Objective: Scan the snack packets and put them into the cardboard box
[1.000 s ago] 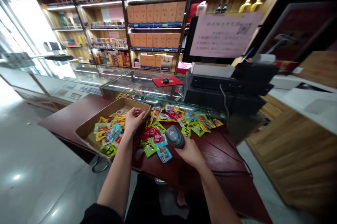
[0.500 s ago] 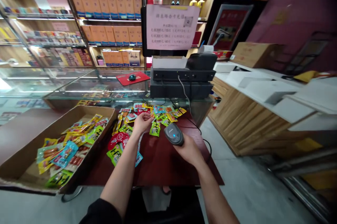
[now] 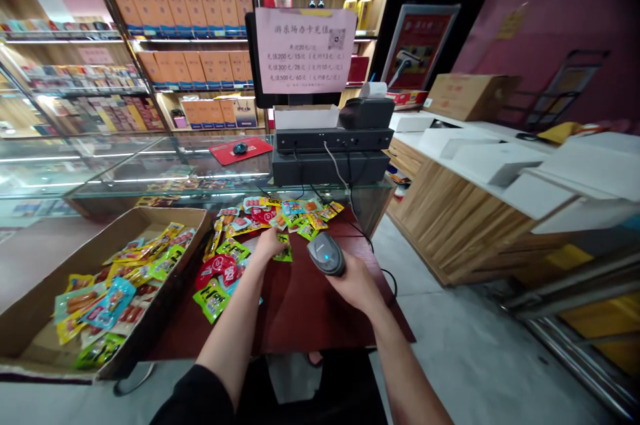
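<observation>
Left hand (image 3: 269,246) now shifts onto a green packet (image 3: 285,254) just left of the scanner (image 3: 326,255); whether its fingers pinch it, I cannot tell. Right hand's (image 3: 354,284) fingers wrap the scanner.

1 grey scanner (image 3: 324,254), 1 open carton (image 3: 45,335), 1 mouse (image 3: 240,148), 1 mat (image 3: 220,154), 2 dark bottles (image 3: 313,0)

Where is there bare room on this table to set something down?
The widest bare patch of tabletop lies nearest you, bordered by the left hand at a green packet, the scanner in the right hand, and the front edge. It's crowded along the back, and at left beside the carton, with loose snack packets.
</observation>
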Available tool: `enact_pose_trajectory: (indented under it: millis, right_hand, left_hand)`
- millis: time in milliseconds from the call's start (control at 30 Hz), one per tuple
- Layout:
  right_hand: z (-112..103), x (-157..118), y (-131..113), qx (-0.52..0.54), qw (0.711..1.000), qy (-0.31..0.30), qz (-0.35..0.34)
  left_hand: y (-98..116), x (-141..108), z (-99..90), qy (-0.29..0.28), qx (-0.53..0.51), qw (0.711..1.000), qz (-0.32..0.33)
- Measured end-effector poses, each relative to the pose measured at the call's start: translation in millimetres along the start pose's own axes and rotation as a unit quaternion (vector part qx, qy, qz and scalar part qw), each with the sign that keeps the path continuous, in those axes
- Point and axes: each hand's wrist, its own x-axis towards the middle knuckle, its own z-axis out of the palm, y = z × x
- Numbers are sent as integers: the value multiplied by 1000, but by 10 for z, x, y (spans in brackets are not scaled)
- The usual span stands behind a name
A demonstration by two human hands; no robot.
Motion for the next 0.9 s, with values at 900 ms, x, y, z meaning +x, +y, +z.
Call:
enact_pose_trajectory:
  millis: [900]
  right_hand:
    - [1015,248,-1071,45,980,-171,-93]
  left_hand:
    - [-1033,-755,-1108,129,-550,823,-56]
